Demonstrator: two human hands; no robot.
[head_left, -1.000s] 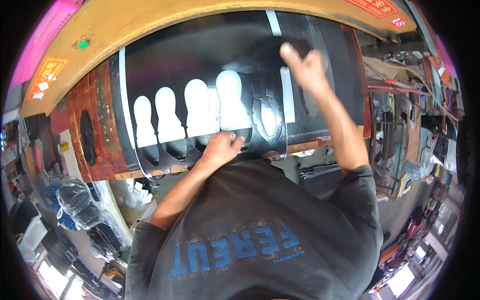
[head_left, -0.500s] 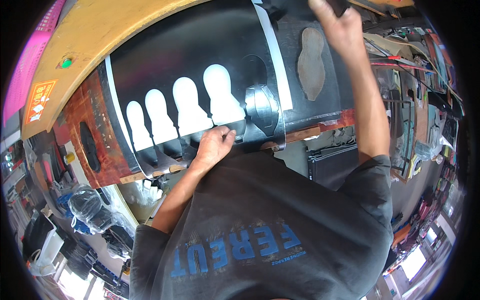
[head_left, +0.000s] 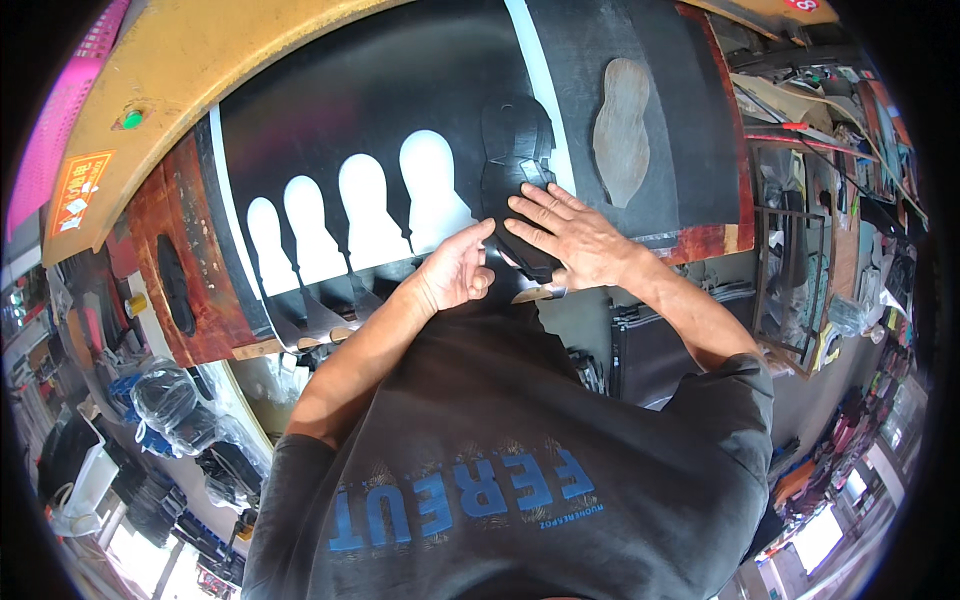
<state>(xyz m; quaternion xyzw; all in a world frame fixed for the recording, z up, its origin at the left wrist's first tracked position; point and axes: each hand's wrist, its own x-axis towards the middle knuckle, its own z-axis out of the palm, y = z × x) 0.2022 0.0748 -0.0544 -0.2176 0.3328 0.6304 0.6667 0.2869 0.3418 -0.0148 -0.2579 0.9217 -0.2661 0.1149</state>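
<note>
A black sheet (head_left: 370,90) with a row of several sole-shaped cutouts, white showing through them, covers the bench. Near its right end lies a black sole-shaped piece (head_left: 510,130) with raised edges, possibly a cutting die. My right hand (head_left: 575,232) rests on its lower part, fingers stretched and palm down, hiding some of it. Just left of that piece is my left hand (head_left: 455,268), fingers loosely curled but apart, the uppermost pointing at the piece; nothing shows in it. Whether it touches the piece I cannot tell.
A grey-brown sole-shaped piece (head_left: 622,130) lies on the dark surface to the right. A yellow machine frame (head_left: 170,75) with a green button (head_left: 132,120) arches over the far left. On the reddish board (head_left: 190,220) at left sits a dark oval slot or piece (head_left: 177,285).
My right hand has come down from the far right, where it held something dark, onto the sole-shaped piece. My left hand has shifted right from the sheet's near edge. The sheet sits slightly further left.
</note>
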